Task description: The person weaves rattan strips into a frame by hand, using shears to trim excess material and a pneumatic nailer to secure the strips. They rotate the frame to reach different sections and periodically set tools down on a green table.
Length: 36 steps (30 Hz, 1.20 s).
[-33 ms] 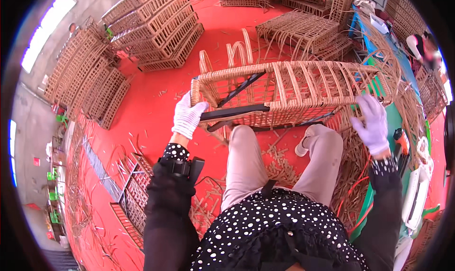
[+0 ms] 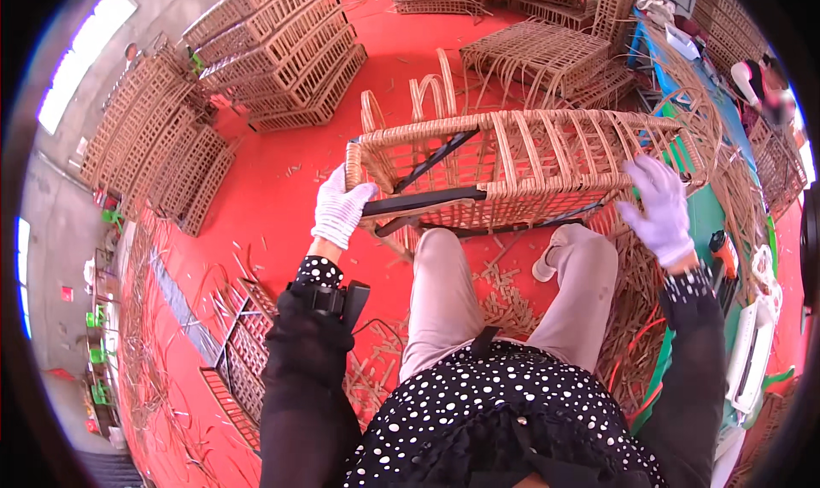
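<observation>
A rattan basket frame (image 2: 555, 178) with black bars (image 2: 424, 201) stretches across in front of my knees. Wide strips wrap its near side, and curled loose strips rise from its far left edge. In a striped white glove, my left hand (image 2: 338, 206) grips the basket's left end, thumb over the near corner. My right hand (image 2: 659, 204), gloved too, is at the near right rim with thumb and fingers apart. Its fingertips overlap the weave there; whether they touch it I cannot tell.
Stacked woven crates (image 2: 278, 57) stand at far left, and a woven panel (image 2: 542, 52) lies at the back. Loose rattan strips (image 2: 717, 163) hang along the right. An orange-and-black tool (image 2: 724, 253) lies beside my right arm. Cut scraps (image 2: 504, 296) litter the red floor. Another person (image 2: 760, 87) is at far right.
My right hand has shifted slightly left and up along the basket's near rim. My left hand keeps its grip on the left end.
</observation>
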Motion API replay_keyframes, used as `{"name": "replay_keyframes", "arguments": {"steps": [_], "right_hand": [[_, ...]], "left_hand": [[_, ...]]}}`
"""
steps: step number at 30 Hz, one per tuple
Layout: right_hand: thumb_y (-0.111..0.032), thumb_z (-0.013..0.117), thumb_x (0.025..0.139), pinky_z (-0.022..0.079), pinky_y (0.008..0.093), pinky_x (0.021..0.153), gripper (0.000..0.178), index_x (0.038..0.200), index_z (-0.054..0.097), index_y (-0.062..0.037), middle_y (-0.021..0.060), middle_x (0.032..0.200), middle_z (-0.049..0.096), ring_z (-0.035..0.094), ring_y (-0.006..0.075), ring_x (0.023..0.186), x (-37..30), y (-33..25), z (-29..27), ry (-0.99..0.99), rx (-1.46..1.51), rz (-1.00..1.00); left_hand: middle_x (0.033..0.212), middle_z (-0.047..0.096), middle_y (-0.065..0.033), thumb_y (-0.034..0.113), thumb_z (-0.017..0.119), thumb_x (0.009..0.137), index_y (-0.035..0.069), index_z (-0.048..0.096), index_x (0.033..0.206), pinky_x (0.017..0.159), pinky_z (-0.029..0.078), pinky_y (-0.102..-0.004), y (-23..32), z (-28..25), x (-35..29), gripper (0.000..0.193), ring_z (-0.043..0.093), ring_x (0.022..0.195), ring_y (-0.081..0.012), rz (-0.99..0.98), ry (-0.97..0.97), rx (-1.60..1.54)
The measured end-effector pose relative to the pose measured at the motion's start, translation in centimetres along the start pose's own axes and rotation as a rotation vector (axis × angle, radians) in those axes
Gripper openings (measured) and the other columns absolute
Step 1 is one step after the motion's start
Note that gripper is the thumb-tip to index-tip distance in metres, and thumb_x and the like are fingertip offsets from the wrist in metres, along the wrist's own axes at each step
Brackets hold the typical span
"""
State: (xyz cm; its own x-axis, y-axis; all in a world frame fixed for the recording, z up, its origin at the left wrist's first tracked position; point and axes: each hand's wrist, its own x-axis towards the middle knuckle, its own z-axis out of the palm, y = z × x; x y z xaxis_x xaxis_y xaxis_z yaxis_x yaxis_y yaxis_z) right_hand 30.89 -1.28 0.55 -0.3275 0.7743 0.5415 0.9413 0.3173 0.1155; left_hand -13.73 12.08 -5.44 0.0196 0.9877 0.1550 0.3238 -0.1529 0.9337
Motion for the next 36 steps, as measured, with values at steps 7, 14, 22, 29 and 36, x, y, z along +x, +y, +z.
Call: {"name": "replay_keyframes", "arguments": {"steps": [7, 14, 22, 29, 36], "right_hand": [[-0.049, 0.059, 0.076, 0.025, 0.0532, 0.098, 0.046, 0.111, 0.056, -0.0188, 0.0068, 0.092, 0.058, 0.051, 0.0279, 0.097, 4.0, 1.7, 7.3, -0.091, -0.072, 0.146], [-0.057, 0.057, 0.072, 0.020, 0.0492, 0.103, 0.056, 0.113, 0.055, -0.0178, 0.0053, 0.107, 0.058, 0.050, 0.0269, 0.107, 5.3, 1.1, 8.0, -0.251, -0.197, 0.297], [-0.044, 0.067, 0.068, 0.030, 0.0464, 0.095, 0.044, 0.101, 0.055, -0.0182, 0.0034, 0.092, 0.062, 0.059, 0.0231, 0.090, 4.2, 1.3, 7.9, -0.237, -0.312, 0.206], [-0.035, 0.071, 0.064, 0.033, 0.0400, 0.082, 0.038, 0.095, 0.057, -0.0194, 0.0032, 0.082, 0.061, 0.059, 0.0217, 0.080, -0.4, -1.1, 3.5, -0.364, -0.273, 0.162], [-0.024, 0.073, 0.060, 0.034, 0.0422, 0.087, 0.035, 0.091, 0.057, -0.0174, 0.0024, 0.079, 0.059, 0.057, 0.0226, 0.080, -3.8, 0.4, 2.4, -0.324, -0.210, 0.199]], "left_hand": [[0.069, 0.059, -0.0062, 0.015, 0.066, 0.069, 0.001, 0.056, 0.087, 0.060, 0.046, -0.0302, 0.1, 0.8, 4.5, 0.025, 0.056, 0.062, -0.0153, -0.011, -0.010, 0.174], [0.087, 0.060, -0.0116, 0.017, 0.063, 0.073, 0.000, 0.051, 0.111, 0.070, 0.046, -0.0325, -0.5, 1.6, 5.4, 0.044, 0.058, 0.075, -0.0199, -0.080, 0.098, 0.220], [0.088, 0.059, -0.0104, 0.014, 0.065, 0.073, 0.001, 0.043, 0.124, 0.066, 0.047, -0.0301, -1.3, 0.6, 3.9, 0.057, 0.058, 0.072, -0.0177, -0.006, 0.043, 0.129], [0.085, 0.057, -0.0039, 0.004, 0.061, 0.076, 0.004, 0.046, 0.121, 0.063, 0.048, -0.0266, 0.8, 0.6, 0.8, 0.047, 0.058, 0.068, -0.0131, -0.187, -0.109, -0.159], [0.121, 0.051, -0.0180, 0.035, 0.057, 0.082, 0.004, 0.039, 0.128, 0.093, 0.040, -0.0389, 5.6, 1.4, -4.0, 0.058, 0.051, 0.109, -0.0329, 0.161, -0.090, 0.873]]}}
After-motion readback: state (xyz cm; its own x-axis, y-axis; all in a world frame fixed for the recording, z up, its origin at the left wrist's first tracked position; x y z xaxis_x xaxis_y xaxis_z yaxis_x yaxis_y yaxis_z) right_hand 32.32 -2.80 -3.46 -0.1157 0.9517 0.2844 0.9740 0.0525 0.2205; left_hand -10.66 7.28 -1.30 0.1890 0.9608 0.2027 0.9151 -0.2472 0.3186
